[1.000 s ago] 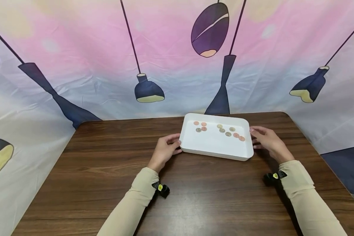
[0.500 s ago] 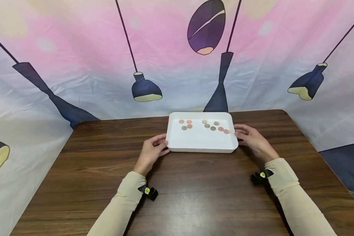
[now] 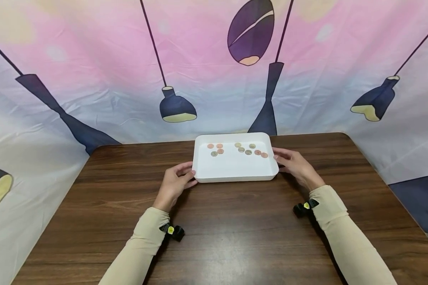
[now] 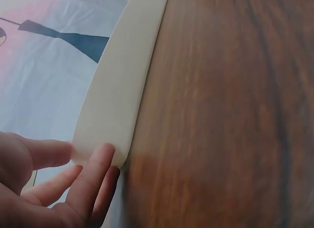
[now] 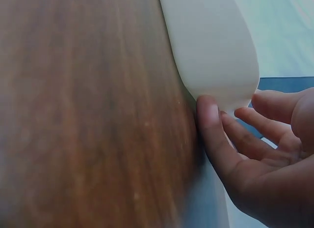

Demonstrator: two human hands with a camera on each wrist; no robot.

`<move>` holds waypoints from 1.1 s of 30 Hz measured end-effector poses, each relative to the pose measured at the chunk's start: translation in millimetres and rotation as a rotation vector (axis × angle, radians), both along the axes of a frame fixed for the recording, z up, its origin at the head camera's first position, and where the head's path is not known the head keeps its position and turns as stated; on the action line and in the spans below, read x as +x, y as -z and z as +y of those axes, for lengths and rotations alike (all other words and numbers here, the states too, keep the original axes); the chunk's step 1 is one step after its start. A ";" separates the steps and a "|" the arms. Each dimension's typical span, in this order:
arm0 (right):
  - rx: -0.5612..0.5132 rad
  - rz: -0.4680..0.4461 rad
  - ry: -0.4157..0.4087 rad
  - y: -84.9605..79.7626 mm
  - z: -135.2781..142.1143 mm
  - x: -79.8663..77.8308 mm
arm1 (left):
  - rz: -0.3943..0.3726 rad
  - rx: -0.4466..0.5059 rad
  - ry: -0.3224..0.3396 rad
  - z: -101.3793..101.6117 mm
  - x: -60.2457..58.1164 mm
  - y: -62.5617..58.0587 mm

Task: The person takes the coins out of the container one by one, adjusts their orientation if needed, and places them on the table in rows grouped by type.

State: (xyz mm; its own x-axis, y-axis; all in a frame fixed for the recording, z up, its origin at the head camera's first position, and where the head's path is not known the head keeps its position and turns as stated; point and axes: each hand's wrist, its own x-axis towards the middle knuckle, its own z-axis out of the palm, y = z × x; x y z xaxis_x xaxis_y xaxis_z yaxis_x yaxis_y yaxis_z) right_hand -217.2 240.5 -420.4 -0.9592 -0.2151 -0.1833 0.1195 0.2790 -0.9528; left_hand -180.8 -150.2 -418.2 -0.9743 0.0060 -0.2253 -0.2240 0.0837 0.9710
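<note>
A shallow white tray lies near the far edge of the brown table. Several copper coins and silver-coloured coins lie flat inside it, in a left and a right cluster toward its back. My left hand holds the tray's left end near the front corner. At the right end, my right hand holds it the same way. In the left wrist view, thumb and fingers meet the tray's outer wall at the corner. The right wrist view has the fingertips against the wall's lower edge.
The wood-grain table stretches in front of the tray toward the person. Right behind its far edge hangs a cloth backdrop printed with dark lamps. Black wrist cameras sit on both sleeves.
The tray has slid left along the table with both hands on its ends, and it has turned a little, sitting squarer now. The coins keep their places in it.
</note>
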 end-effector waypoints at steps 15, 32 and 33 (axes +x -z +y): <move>0.042 -0.010 0.020 -2.2 -15.6 -12.5 | -0.009 0.002 -0.011 -11.4 -0.5 -2.6; 0.025 0.028 0.121 0.5 -30.2 -20.7 | 0.007 -0.023 -0.039 -13.9 -8.8 -1.3; 0.021 0.026 0.137 1.3 -31.7 -21.2 | 0.009 -0.024 -0.041 -14.5 -8.9 -1.5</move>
